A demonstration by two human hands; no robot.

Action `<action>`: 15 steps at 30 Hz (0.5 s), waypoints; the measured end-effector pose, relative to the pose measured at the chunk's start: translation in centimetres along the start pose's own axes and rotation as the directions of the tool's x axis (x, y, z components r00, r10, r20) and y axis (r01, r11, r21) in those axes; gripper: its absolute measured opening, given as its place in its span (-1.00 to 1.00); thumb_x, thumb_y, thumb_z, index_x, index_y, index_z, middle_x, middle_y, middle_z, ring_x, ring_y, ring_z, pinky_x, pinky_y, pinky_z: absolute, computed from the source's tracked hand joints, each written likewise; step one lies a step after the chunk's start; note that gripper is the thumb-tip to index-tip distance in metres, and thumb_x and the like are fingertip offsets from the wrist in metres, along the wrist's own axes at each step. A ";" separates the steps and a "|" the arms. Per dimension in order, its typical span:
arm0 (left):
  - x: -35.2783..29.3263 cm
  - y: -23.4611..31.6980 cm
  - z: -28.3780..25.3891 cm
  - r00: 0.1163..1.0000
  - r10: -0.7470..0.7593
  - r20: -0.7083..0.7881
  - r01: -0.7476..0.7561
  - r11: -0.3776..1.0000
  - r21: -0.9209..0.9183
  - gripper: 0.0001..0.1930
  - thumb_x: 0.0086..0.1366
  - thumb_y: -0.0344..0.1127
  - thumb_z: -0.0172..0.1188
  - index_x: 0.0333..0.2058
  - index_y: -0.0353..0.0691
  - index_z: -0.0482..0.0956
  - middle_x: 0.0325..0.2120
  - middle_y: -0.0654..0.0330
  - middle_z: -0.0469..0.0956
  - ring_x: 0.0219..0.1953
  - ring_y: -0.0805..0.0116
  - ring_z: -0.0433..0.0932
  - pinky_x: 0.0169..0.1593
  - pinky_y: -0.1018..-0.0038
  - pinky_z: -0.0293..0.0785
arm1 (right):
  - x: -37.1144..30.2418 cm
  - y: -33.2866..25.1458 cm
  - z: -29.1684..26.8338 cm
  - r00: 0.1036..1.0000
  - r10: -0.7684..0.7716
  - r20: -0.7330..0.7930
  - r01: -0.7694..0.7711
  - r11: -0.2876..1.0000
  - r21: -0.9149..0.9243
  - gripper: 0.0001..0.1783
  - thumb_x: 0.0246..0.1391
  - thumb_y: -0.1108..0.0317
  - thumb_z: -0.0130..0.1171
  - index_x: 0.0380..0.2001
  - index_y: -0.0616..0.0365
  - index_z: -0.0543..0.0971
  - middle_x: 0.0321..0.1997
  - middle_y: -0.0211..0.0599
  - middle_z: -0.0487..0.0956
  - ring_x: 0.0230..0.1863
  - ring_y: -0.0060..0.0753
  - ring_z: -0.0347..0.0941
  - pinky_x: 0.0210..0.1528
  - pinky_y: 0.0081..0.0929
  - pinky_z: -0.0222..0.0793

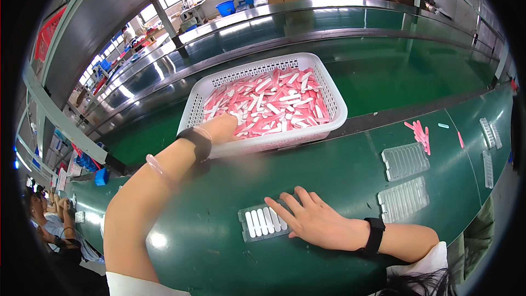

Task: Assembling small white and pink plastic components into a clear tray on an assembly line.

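Note:
A white plastic basket (pixel 193 111) holds a heap of small flat pink-and-white strips (pixel 274 98). My left hand (pixel 222 127) reaches over its near left rim into the heap, where the fingers are hidden. Below it on the green table, a clear slotted plastic tray (pixel 253 237) holds several white strips (pixel 264 222) side by side. My right hand (pixel 323 222) lies over the right end of this tray with fingers spread, covering that part. Whether its fingertips touch the strips I cannot tell.
Two clear slotted trays (pixel 405 161) lie to the right, with loose pink strips (pixel 421 136) beyond them. More clear trays (pixel 489 169) sit at the far right. Behind the basket runs a green conveyor belt (pixel 405 71). Another person (pixel 63 230) works at the far left.

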State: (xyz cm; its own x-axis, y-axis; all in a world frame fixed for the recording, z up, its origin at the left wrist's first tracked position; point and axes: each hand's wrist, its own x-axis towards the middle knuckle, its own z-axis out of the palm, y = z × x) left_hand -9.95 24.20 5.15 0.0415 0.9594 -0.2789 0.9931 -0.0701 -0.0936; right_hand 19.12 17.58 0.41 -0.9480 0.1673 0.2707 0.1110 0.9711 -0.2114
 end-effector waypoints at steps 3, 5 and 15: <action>-0.2 -0.8 1.3 0.983 0.031 -0.183 -0.051 0.993 -0.108 -0.63 -0.07 -0.20 0.23 -0.40 -0.42 0.46 -0.48 -0.10 0.48 -0.36 0.05 0.48 -0.25 0.34 0.38 | -0.1 -0.1 0.2 1.000 -0.005 -0.016 0.005 0.999 -0.043 -0.13 -0.32 0.22 0.27 0.10 0.28 0.16 -0.08 0.02 0.33 -0.11 0.05 0.26 -0.19 -0.32 0.27; -0.2 -0.7 1.2 0.980 0.036 -0.195 -0.067 0.986 -0.150 -0.67 -0.07 -0.21 0.24 -0.44 -0.41 0.48 -0.53 -0.06 0.48 -0.42 0.11 0.48 -0.31 0.37 0.37 | -0.2 0.0 0.4 0.999 -0.019 -0.044 0.017 0.998 -0.066 -0.16 -0.31 0.23 0.26 0.09 0.28 0.17 -0.08 0.02 0.33 -0.11 0.06 0.26 -0.19 -0.31 0.27; -1.8 -2.2 0.0 0.977 -0.192 -0.094 0.034 0.576 -0.817 -0.83 0.15 -0.37 0.07 -0.41 -0.39 0.49 -0.54 0.18 0.52 -0.51 0.52 0.47 -0.52 0.62 0.37 | 0.0 -0.1 0.2 0.999 -0.025 -0.022 0.025 1.000 -0.012 -0.23 -0.27 0.26 0.22 0.07 0.28 0.21 -0.09 0.03 0.33 -0.10 0.07 0.25 -0.18 -0.28 0.27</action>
State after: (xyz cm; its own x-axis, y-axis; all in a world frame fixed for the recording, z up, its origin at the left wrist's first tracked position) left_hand -12.18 22.58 5.86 -0.1397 0.9764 -0.1648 0.6625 0.2158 0.7173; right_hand 19.07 17.40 0.22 -0.9439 0.1461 0.2962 0.0907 0.9770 -0.1930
